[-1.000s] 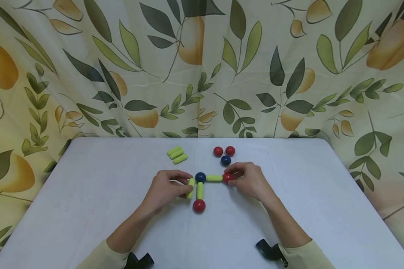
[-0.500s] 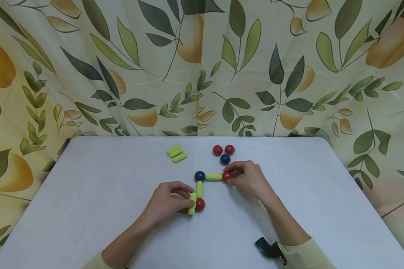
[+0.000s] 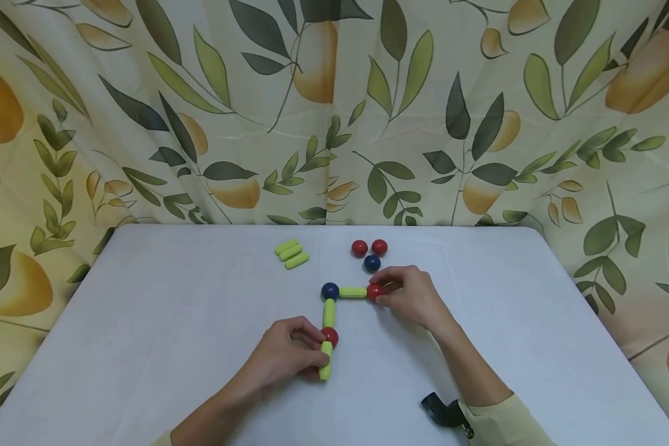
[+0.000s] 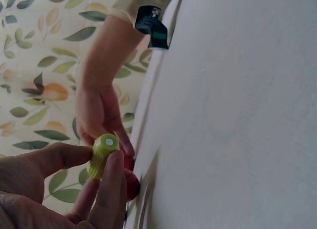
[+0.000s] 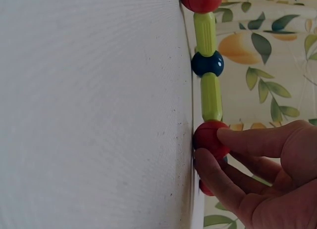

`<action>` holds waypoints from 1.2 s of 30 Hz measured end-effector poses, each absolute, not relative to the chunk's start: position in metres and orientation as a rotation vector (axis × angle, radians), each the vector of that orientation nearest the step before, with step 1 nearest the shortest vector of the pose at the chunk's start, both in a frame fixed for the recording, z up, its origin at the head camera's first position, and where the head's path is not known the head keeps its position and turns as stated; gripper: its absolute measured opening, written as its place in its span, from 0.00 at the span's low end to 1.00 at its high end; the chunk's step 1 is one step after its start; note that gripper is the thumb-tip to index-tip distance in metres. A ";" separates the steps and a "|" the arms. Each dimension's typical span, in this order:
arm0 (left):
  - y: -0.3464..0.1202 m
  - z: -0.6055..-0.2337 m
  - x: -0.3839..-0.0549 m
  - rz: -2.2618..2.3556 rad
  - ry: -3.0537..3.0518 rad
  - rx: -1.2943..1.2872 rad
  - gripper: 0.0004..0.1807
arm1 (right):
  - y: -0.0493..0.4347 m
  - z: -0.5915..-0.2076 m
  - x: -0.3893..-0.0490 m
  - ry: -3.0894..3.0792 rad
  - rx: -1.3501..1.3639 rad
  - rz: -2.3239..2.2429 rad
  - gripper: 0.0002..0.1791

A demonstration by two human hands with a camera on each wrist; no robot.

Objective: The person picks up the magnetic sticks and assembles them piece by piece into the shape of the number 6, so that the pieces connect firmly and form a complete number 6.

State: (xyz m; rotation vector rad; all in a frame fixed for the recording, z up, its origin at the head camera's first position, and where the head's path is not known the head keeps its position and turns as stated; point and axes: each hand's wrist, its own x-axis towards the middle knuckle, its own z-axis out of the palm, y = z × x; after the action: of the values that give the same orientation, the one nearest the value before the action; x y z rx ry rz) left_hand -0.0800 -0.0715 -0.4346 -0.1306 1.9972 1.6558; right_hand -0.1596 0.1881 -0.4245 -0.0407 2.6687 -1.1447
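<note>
Left hand pinched a green rod beside a red ball; right hand gripped another red ball, which touched a second rod.

Pale khaki sleeves; black angular device by right cuff

A ridged lime-green rod points at one red ball, a second red ball farther right.
</note>
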 end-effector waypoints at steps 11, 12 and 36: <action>-0.069 -0.441 -0.072 1.626 1.987 -0.135 0.15 | 0.186 -0.424 -0.159 2.666 -0.035 -1.138 0.18; -0.069 -0.442 -0.071 1.633 1.983 -0.134 0.15 | 0.186 -0.424 -0.159 2.666 -0.035 -1.137 0.18; -0.065 -0.442 -0.068 1.615 2.085 -0.093 0.13 | 0.187 -0.424 -0.160 2.662 -0.042 -1.144 0.18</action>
State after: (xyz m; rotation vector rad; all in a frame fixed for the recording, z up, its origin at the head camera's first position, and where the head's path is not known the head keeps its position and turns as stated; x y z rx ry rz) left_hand -0.0680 -0.0646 -0.4424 -0.0926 2.0850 1.6154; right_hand -0.1596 0.1870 -0.4241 -0.0418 2.6617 -1.1437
